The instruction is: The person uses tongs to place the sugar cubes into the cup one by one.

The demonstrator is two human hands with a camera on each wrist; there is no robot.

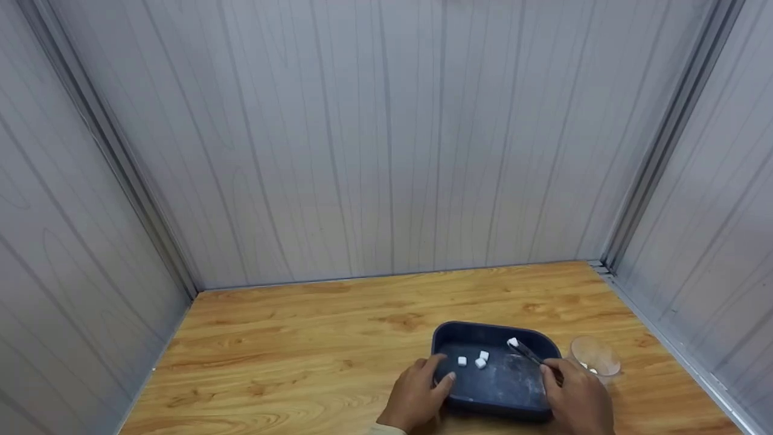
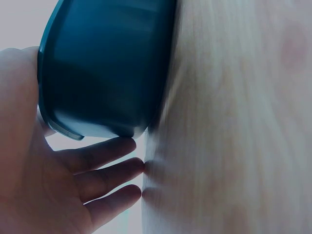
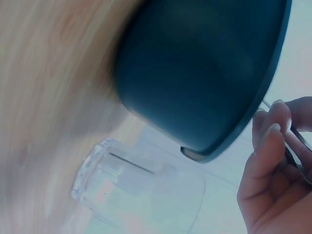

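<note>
In the head view, a dark blue tray sits on the wood-grain worktop, toward the near right. The left hand grips its left end, with thumb and forefinger over the rim. The right hand, at the tray's right end, pinches metal tweezers, whose tips hold a white cube in the far right part of the tray; whether it touches the floor there I cannot tell. Three loose cubes lie left of it, two of them close together. A clear cup with white pieces inside stands just right of the tray.

In the left wrist view, three fingers extend along the tray's outside, one touching its wall.

In the right wrist view, the fingers grasp the tweezers at the rim, and the cup stands upright on the worktop beside the tray.
</note>
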